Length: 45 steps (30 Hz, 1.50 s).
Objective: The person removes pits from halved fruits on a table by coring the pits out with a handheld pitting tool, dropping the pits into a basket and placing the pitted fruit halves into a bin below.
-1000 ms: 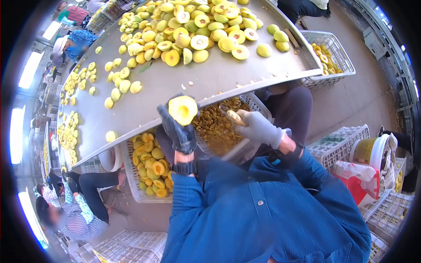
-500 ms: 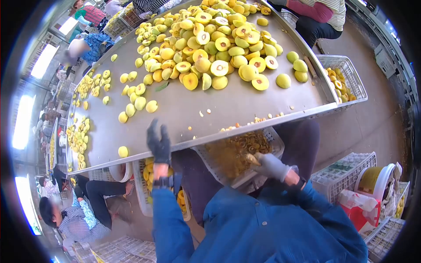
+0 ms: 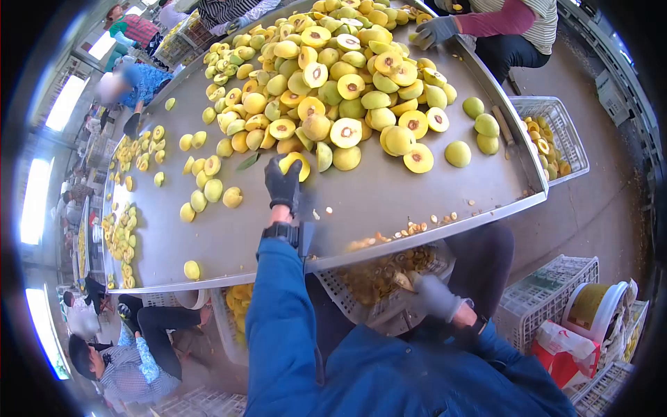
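My left hand point(image 3: 281, 184), in a black glove, reaches over the metal table point(image 3: 389, 187) to the near edge of the fruit heap. Its fingers close round a halved yellow peach point(image 3: 300, 167). In a grey glove, my right hand point(image 3: 436, 300) is low over my lap, its fingers wrapped round a short tool point(image 3: 403, 280); only a tan, wooden-looking end shows, and the rest is hidden or blurred. Under that hand sits a white crate point(image 3: 340, 295) with brownish peach pieces and pits in it. The big heap of peach halves point(image 3: 347, 87) lies just beyond my left hand.
A raised metal rim point(image 3: 424, 236) runs along the table's near edge, with loose pits beside it. A wooden-handled tool point(image 3: 503, 132) lies by the right rim. Crates point(image 3: 549, 260) and a bucket point(image 3: 583, 313) stand at right. A co-worker's gloved hand point(image 3: 434, 33) touches the heap's far side.
My left hand has moved from the table's near edge forward to the heap and closed on a peach half. My right hand has shifted slightly down. A co-worker's gloved hand has appeared at the far right.
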Each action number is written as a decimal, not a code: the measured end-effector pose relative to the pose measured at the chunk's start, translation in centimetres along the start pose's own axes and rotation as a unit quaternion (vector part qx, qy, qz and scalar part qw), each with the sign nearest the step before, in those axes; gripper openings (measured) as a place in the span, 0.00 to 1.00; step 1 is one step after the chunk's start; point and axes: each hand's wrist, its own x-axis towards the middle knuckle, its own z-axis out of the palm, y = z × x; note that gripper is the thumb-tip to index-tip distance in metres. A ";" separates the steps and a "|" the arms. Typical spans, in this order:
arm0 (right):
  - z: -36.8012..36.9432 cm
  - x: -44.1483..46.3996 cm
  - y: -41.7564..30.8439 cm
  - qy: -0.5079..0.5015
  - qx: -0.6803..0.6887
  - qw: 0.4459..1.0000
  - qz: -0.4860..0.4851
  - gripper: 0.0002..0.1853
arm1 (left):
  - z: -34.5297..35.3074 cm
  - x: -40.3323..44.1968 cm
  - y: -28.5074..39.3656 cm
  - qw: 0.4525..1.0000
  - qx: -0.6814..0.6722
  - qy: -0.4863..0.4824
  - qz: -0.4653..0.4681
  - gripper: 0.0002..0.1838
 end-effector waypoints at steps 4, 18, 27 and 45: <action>-3.0 1.9 -5.7 0.135 0.218 0.966 -0.027 0.20 | -4.4 -6.5 9.6 0.951 -0.275 -0.080 -0.119 0.21; -2.9 -2.0 -12.6 0.153 0.014 0.984 -0.093 0.16 | -6.4 -21.6 21.5 0.875 -0.465 0.030 -0.129 0.28; -2.8 -4.2 -11.9 0.193 -0.164 0.953 -0.163 0.11 | -8.1 -22.4 24.4 0.894 -0.435 -0.023 -0.106 0.28; -2.9 -6.6 -13.9 -0.414 0.790 0.452 0.012 0.14 | -8.3 -22.7 25.6 0.890 -0.455 -0.013 -0.024 0.27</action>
